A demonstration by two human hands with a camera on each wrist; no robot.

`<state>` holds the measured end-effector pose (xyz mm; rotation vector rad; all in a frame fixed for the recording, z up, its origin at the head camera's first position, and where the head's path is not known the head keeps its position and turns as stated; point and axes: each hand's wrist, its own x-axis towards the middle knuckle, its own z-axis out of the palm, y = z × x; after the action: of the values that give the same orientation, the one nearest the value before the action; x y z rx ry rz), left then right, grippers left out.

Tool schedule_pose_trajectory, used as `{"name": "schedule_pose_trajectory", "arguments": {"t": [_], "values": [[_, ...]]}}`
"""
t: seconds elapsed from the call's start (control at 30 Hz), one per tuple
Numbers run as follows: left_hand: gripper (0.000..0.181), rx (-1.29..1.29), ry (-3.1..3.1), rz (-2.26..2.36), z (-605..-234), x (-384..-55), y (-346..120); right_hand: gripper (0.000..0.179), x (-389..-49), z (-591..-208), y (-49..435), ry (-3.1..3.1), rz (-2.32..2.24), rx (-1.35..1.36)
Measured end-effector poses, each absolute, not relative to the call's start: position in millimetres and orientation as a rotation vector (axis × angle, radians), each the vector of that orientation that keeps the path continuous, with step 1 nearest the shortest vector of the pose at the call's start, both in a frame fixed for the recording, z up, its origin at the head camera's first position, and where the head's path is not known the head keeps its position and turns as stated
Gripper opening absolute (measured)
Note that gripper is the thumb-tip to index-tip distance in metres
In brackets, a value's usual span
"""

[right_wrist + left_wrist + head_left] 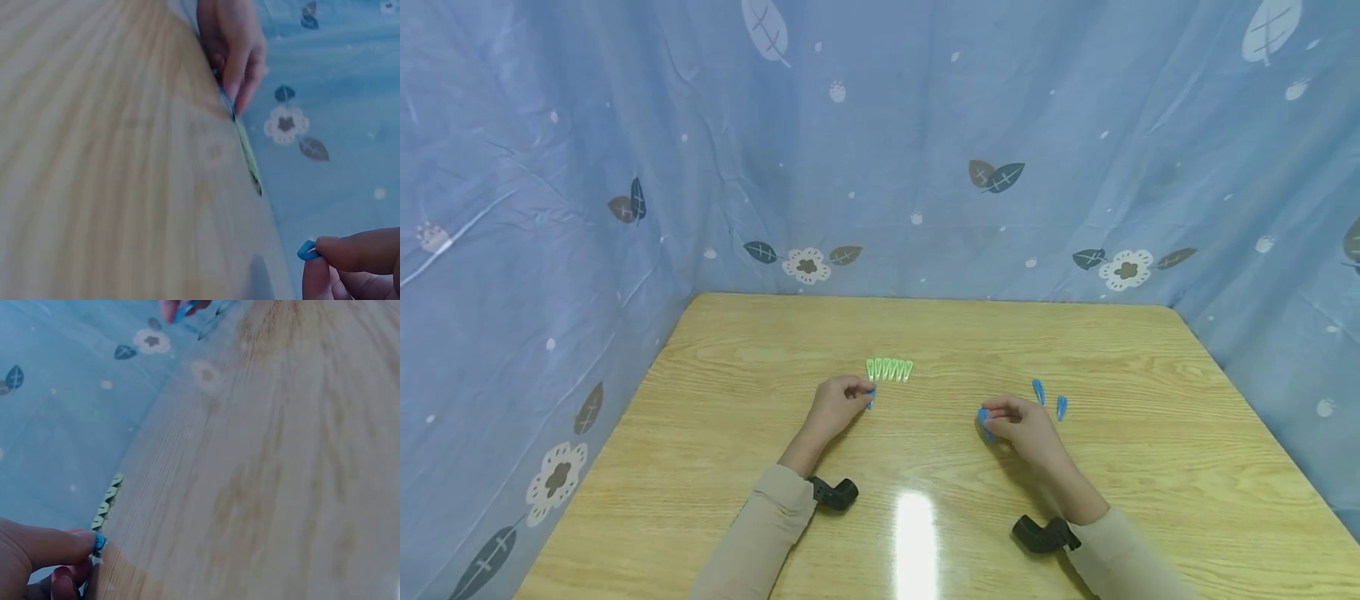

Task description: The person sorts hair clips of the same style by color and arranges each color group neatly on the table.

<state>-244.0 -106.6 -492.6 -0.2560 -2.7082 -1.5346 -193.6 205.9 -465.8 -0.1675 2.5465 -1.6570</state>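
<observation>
My left hand (837, 407) pinches a blue snap hair clip (871, 398) at the table surface, just below the left end of a row of several green hair clips (889, 369). In the left wrist view the blue clip (100, 542) shows at the thumb tip, with its lower part hidden. Farther right, my right hand (1024, 427) holds another blue hair clip (308, 250) between thumb and fingers, apart from the row. Two more blue hair clips, one upper (1038, 391) and one lower (1062, 407), lie on the table beyond the right hand.
The wood-grain table (737, 350) bears a bright glare patch near its front. A blue patterned curtain (910, 150) hangs behind the table and along its sides. Each wrist carries a black camera mount, one on the left (835, 493) and one on the right (1045, 535).
</observation>
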Motion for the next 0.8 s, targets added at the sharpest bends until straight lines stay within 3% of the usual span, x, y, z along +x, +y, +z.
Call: {"name": "schedule_pose_trajectory", "arguments": {"t": [0.8], "values": [[0.014,-0.229,-2.721,-1.533,-493.5,-245.2,-106.8,0.021,-236.4,-477.1,84.0,2.313,-1.958,-0.094]]}}
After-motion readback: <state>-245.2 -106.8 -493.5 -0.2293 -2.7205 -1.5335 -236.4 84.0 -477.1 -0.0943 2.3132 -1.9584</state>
